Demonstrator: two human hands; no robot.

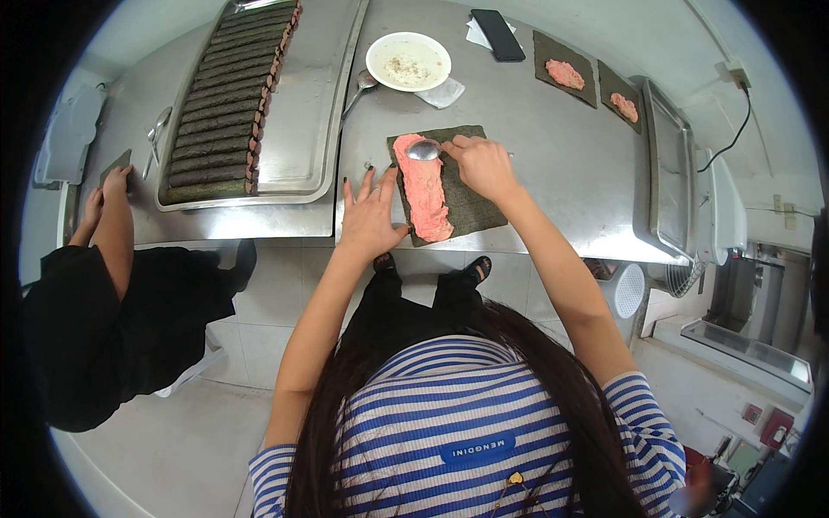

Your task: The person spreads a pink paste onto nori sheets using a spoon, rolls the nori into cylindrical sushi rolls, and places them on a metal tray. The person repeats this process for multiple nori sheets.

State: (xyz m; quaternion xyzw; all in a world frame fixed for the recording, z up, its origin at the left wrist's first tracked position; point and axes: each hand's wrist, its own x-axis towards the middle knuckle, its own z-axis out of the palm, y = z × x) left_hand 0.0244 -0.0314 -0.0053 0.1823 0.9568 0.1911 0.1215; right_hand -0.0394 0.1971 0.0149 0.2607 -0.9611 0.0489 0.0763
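A dark green seaweed sheet (475,203) lies on the steel table in front of me. Down its left side runs a long strip of pink minced paste (423,192). My right hand (484,166) grips a metal spoon (424,151), whose bowl rests on the upper part of the strip. With its fingers spread, my left hand (370,211) lies at the sheet's left edge, holding nothing. Two more seaweed sheets sit at the far right, each with a pink lump of paste (565,74) on it.
At left, a large steel tray (302,186) holds many dark seaweed rolls (226,104). A white bowl (408,62), another spoon (366,80) and a black phone (498,34) stand farther back. An empty-looking tray (669,164) is at right. A co-worker's hands (112,186) touch a seaweed sheet at far left.
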